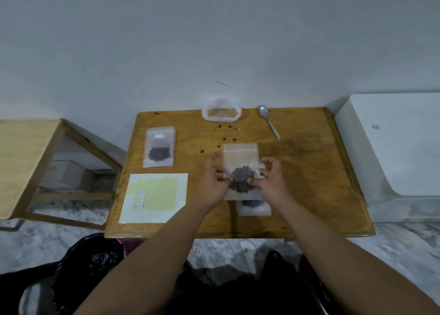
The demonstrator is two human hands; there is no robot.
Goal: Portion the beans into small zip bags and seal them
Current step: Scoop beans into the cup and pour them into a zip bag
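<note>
Left hand [213, 184], right hand [269, 181]: each grip pinches a side of the zip bag [240, 157], mid-bench [309, 184]. Beans [240, 182] sit bunched low. Suggest: flatten bag, squeeze air out, press zip end to end. Loose beans [223, 139] beyond, spoon [270, 122] at far edge.

Your left hand [215, 184] and right hand [270, 181] pinched the zip bag [240, 157] at its sides. The fingertips blurred through the film, and you could not tell whether the seal line was closed. A second bag [256, 207] lay beneath it — upper half hidden. Print on the label [159, 136] and on the sticker sheet [152, 195] was too small to read. The frame's right edge cut off the white box [392, 143]; the bottom edge cut off the black plastic [90, 262].
</note>
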